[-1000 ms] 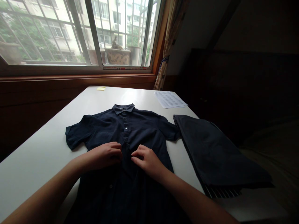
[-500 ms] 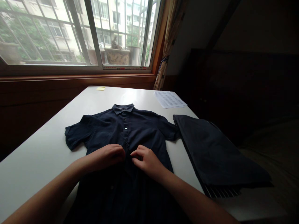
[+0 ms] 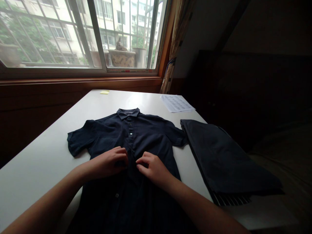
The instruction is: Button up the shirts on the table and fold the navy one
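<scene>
A dark navy short-sleeved button-up shirt (image 3: 148, 133) lies front side up, its collar toward the window. Pale buttons run down its front, the upper part of which is closed. My left hand (image 3: 115, 162) rests over the middle of the shirt, left of the button strip, with curled fingers at the cloth; its fingertips are partly in shadow. Just across the strip, my right hand (image 3: 151, 166) pinches the strip's edge between thumb and forefinger. Dark shadow hides the lower shirt below my hands.
A folded dark garment (image 3: 229, 159) lies on the right of the white table (image 3: 36, 175), touching the shirt's sleeve. Printed sheets (image 3: 177, 103) and a yellow sticky note (image 3: 104, 92) lie at the far end. Beyond stand a barred window (image 3: 80, 35) and a patterned curtain (image 3: 172, 52).
My left hand has shifted slightly left and up, a little farther from the button strip. A lower button shows more clearly. My right hand has hardly moved.
</scene>
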`<state>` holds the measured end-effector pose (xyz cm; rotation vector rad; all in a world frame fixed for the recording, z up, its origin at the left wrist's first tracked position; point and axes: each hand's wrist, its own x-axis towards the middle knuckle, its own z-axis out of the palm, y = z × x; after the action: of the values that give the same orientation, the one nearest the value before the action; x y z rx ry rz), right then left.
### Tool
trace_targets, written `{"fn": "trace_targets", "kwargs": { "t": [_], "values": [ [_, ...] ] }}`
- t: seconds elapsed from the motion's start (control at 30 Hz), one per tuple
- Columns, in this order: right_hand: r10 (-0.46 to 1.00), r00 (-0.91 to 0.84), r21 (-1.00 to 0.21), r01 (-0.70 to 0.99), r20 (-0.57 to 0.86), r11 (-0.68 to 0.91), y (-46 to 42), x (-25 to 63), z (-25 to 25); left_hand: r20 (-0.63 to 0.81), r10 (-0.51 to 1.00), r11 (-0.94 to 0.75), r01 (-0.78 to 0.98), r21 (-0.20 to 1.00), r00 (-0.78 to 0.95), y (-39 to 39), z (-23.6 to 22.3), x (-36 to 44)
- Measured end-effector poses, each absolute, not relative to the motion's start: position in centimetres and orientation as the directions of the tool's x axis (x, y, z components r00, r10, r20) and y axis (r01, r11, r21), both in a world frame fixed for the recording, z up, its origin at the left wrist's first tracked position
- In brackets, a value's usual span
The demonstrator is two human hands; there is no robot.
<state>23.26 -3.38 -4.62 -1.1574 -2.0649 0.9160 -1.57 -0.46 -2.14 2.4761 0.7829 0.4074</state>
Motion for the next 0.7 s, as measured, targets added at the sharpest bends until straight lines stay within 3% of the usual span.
{"fn": "trace_targets", "kwargs": {
  "t": [0.7],
  "values": [
    [0.886,-0.443,-0.798,0.479,0.14,0.366,-3.28,23.16,-4.28,0.217,0.422,-0.897,0.372,0.237,0.88,-0.57,-2.27,-0.94]
  ]
}}
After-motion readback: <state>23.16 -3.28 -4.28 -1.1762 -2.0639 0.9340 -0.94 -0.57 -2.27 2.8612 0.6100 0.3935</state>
